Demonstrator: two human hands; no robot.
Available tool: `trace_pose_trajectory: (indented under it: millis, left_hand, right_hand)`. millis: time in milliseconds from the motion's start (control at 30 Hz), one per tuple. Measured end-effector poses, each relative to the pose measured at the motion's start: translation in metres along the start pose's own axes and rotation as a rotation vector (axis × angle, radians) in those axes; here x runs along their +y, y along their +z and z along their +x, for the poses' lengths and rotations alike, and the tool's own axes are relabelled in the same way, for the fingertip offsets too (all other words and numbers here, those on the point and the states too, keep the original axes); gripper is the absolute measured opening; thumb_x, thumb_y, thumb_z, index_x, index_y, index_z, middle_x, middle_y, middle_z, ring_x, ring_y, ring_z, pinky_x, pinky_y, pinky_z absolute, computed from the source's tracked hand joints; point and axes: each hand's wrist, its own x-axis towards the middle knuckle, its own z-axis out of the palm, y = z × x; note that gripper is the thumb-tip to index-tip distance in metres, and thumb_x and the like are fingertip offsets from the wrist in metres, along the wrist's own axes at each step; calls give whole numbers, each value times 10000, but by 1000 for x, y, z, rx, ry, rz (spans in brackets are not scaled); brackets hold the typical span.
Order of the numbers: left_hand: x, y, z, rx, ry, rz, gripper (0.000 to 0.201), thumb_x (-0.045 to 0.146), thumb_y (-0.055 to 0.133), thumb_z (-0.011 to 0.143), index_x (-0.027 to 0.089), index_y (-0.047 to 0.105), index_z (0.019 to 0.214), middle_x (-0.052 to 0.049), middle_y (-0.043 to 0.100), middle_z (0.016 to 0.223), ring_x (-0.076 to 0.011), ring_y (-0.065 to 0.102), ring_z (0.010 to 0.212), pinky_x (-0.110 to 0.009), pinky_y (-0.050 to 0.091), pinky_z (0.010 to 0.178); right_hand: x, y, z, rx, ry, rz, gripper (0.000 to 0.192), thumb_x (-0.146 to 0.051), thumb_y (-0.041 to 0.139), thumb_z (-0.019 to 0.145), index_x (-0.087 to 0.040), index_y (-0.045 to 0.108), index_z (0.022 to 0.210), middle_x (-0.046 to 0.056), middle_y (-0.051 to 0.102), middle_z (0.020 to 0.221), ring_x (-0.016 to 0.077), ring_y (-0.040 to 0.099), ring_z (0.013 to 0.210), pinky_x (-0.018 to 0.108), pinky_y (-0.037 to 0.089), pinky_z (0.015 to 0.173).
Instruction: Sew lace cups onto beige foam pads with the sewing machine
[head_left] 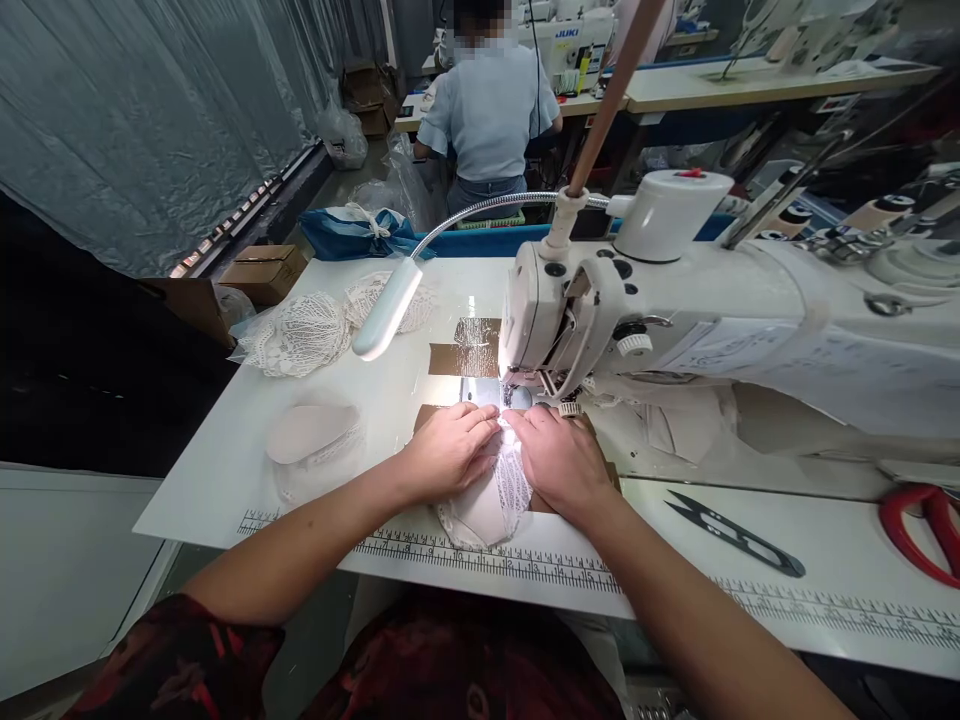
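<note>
1. Left hand (450, 445) and right hand (559, 455) press flat, fingers spread, on the lace cup (487, 500), which lies at 6 o'clock of the needle (516, 392).
2. Feed evenly, fingertips clear of the needle; the seam line is probably under the foot, view glared.
3. Snips (735, 535) at 3 o'clock, untouched.

Grey plastic curtain (165, 110), white worktable (225, 470), gooseneck lamp (388, 308)

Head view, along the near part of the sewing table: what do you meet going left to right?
Pale cup piece → left hand → lace piece → right hand → black thread snips → red-handled scissors.
</note>
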Motion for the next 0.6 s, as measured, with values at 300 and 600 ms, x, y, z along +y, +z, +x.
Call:
trace_pose_trajectory:
  millis: [300, 600]
  left_hand:
    - [-9, -6, 8, -97, 10, 11, 549, 346, 515, 879, 87, 445, 1358, -173, 451, 1413, -277, 522, 1051, -425, 440, 931]
    - [-15, -5, 11, -59, 13, 35, 535, 392, 492, 884, 89, 487, 1324, -165, 469, 1398, -282, 512, 1069, -425, 440, 930]
  right_hand:
    - [13, 10, -8, 112, -6, 83, 415, -148, 390, 885, -200, 608, 1234, 70, 687, 880, 206, 545, 739, 327, 315, 686]
    - [6, 4, -6, 33, -15, 106, 384, -129, 408, 875, -220, 662, 1149, 59, 644, 817, 204, 525, 756, 339, 280, 680]
